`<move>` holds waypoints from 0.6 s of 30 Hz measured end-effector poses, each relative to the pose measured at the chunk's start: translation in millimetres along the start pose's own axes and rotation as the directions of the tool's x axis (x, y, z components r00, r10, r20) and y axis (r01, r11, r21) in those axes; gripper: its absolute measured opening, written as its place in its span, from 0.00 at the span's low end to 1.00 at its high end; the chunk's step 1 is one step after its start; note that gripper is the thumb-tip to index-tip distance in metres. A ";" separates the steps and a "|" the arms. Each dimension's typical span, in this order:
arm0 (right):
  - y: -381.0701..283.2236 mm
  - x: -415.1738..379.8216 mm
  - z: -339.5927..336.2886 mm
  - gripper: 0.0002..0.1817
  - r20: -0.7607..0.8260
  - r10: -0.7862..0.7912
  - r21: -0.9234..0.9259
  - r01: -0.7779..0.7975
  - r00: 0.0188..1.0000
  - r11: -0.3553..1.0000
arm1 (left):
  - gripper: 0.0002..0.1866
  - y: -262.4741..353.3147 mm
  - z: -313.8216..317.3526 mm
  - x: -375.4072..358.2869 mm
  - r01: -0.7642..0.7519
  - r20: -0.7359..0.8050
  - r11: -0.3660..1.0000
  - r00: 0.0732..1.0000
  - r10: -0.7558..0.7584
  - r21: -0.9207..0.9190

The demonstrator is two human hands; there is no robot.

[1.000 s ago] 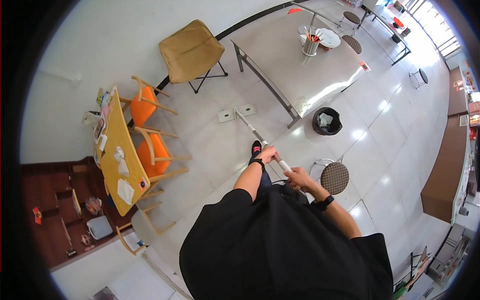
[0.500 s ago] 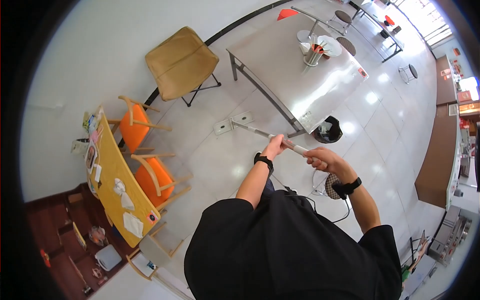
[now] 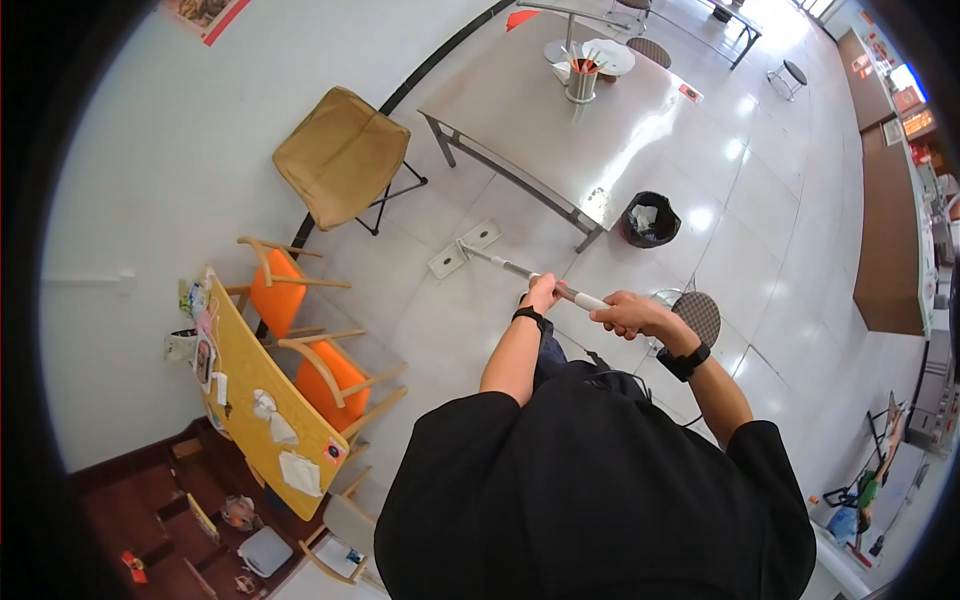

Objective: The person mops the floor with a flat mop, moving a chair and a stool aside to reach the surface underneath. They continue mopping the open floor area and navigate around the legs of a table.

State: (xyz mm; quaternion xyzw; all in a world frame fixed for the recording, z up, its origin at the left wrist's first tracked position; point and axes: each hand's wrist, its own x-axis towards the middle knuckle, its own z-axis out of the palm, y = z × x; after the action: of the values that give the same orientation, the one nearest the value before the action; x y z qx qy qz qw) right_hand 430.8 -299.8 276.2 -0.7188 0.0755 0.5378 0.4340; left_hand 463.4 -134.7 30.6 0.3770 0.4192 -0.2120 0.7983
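A flat mop reaches from my hands to the tiled floor, its handle slanting down and away to the left. My left hand is wrapped round the middle of the handle. Closer to the handle's upper end, my right hand grips the white section. The rectangular mop head lies flat on the floor between the brown folding chair and the metal-topped table. Both wrists carry black bands.
A black-lined trash bin stands by the table's near corner. To my right is a round stool. Orange chairs line a yellow desk on the left. A chopstick holder stands on the metal table.
The view has shifted, so the metal table and bin sit differently in it and more of the stool shows. Both hands keep their grip on the mop, whose head has barely moved in view.
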 end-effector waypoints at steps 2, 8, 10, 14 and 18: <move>31.4 -12.5 4.8 0.19 -0.053 -0.057 -0.028 0.056 0.997 0.998 | 0.13 -25.3 3.9 -0.8 -0.002 -0.014 1.000 1.000 0.003 0.030; 149.2 -75.4 27.4 0.26 -0.149 -0.040 0.101 0.056 0.988 0.993 | 0.11 -145.1 7.5 -26.6 0.099 -0.035 0.991 0.995 -0.096 0.093; 194.8 -97.5 35.4 0.28 -0.150 -0.022 0.147 0.044 0.988 0.988 | 0.11 -188.8 12.1 -39.9 0.122 -0.035 0.973 0.992 -0.117 0.197; 258.6 -150.6 56.5 0.28 -0.198 0.026 0.230 0.021 0.980 0.973 | 0.11 -258.0 24.1 -74.1 0.288 -0.074 0.936 0.957 -0.279 0.204; 307.6 -202.0 80.9 0.29 -0.218 0.069 0.193 -0.026 0.974 0.981 | 0.10 -315.4 26.2 -117.1 0.350 0.116 0.802 0.883 -0.456 0.485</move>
State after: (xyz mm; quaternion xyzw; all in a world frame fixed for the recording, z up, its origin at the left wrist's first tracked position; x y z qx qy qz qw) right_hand 113.8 -503.3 275.1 -0.7282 0.1919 0.4543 0.4760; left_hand 204.9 -349.8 3.4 0.4261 0.3354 -0.5104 0.6674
